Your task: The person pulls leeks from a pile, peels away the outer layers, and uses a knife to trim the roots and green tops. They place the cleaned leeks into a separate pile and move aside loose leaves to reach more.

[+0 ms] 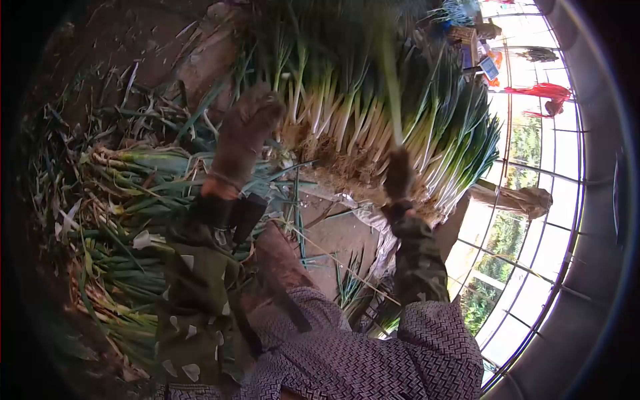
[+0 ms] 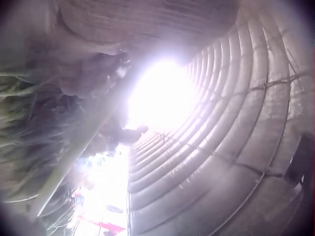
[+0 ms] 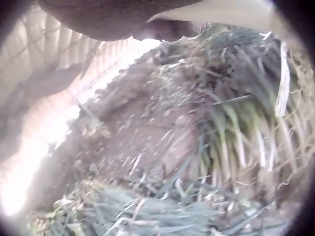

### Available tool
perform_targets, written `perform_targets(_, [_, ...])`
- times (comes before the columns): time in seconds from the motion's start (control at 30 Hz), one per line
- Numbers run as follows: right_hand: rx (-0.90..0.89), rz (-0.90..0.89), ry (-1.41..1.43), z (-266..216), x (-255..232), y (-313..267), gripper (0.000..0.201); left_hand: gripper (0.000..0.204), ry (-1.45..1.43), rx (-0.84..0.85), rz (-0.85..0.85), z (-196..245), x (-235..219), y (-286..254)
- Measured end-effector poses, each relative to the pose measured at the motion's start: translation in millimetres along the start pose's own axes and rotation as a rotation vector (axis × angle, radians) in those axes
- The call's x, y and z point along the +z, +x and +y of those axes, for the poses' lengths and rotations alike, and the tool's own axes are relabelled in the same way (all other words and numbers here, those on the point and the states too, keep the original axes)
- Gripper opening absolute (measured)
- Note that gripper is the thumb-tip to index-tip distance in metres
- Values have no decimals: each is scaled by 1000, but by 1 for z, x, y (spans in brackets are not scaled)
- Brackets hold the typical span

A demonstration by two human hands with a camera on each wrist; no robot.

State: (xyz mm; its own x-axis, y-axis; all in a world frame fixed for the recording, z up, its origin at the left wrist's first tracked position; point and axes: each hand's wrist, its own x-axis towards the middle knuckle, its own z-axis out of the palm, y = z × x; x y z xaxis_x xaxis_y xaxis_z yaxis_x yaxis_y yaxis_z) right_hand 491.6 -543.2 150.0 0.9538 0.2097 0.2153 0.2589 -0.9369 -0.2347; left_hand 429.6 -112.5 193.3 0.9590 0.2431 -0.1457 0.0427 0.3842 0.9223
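Note:
In the head view, my right hand (image 1: 398, 175) grips the pale lower part of a long green onion stalk (image 1: 392, 87), its blurred leaves rising away from me. The right wrist view shows the white stalk (image 3: 231, 12) beside the hand (image 3: 113, 19), with thin roots at the far right. My gloved left hand (image 1: 245, 137) is held over the near-left end of the onion row, fingers bent; what lies inside them is hidden. A blurred stalk (image 2: 74, 152) crosses the left wrist view below the left hand (image 2: 93, 73); contact is unclear.
A dense row of onions (image 1: 360, 123) stands roots toward me. Heaped green onions (image 1: 127, 260) and loose leaves lie at left. A wrapped bundle (image 1: 520, 200) is at right, near the gridded wall (image 1: 553, 227). A boxy scale (image 1: 489, 69) stands at far right.

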Motion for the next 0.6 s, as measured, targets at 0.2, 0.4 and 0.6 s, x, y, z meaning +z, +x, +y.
perform_targets(0.2, [383,-319,-295,82,40,4,69,94,1041,-376,341,-143,-144,-149])
perform_targets(0.4, [-353,-699,166,-96,156,-92,81,107,1442,-620,522,-145,-291,-311])
perform_targets(0.6, [-534,-1084,334,-263,264,-144,92,115,1265,-655,617,-165,-393,-318])
